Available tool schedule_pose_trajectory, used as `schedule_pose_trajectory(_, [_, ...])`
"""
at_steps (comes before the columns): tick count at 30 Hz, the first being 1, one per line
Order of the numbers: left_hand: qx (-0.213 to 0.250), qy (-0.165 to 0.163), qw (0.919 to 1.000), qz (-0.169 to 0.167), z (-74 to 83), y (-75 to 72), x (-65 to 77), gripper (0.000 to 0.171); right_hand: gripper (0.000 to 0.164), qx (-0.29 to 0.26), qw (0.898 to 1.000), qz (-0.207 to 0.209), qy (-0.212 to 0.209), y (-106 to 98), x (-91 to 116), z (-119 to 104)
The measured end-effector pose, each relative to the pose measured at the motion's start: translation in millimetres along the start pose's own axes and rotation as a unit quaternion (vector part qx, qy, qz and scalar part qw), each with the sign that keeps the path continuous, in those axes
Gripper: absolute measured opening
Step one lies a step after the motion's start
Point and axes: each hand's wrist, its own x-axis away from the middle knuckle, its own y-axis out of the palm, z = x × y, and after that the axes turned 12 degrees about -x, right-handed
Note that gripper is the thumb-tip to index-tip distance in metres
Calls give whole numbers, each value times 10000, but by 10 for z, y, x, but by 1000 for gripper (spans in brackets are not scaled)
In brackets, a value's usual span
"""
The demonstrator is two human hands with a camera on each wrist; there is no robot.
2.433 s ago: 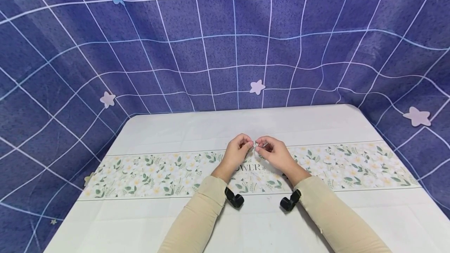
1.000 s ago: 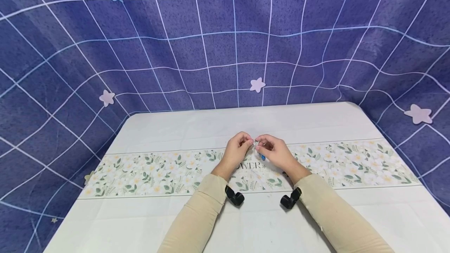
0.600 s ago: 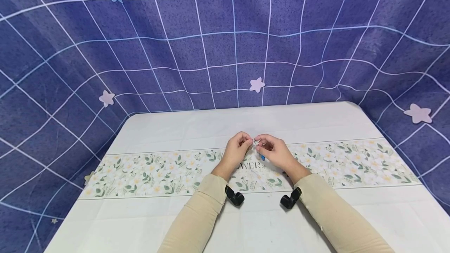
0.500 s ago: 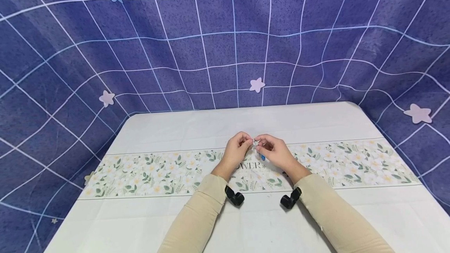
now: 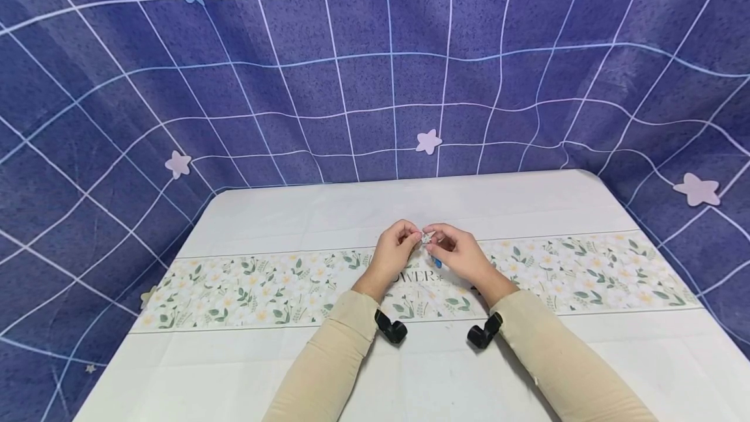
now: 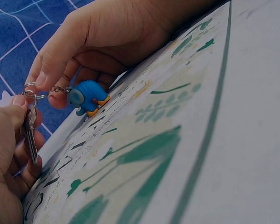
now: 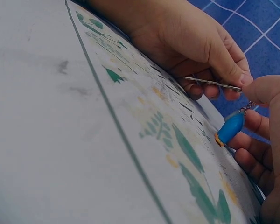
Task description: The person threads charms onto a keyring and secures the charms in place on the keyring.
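Observation:
Both hands meet above the floral band of the table, fingertips close together. The left hand pinches a metal key by its head, the blade pointing down in the left wrist view. Linked to the key are metal split rings, which the right hand pinches between thumb and fingers. From a short chain on the rings hangs a blue elephant charm with orange feet, beside the curled lower fingers of the right hand. In the right wrist view the charm hangs just above the cloth.
A white table cover with a printed flower strip lies under the hands. Behind and beside the table hangs a blue curtain with a grid and stars. A black wrist camera sits on each forearm.
The blue charm has come into view below the right hand since the earliest frame. More of the metal rings shows between the fingertips; the hands have otherwise hardly moved.

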Motion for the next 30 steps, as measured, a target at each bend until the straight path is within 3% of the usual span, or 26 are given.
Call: schedule_pose_trajectory(30, [29,-12,10000,-25,-6,0,-4,13,27,79,9998,-22,-162,-1,-4,12])
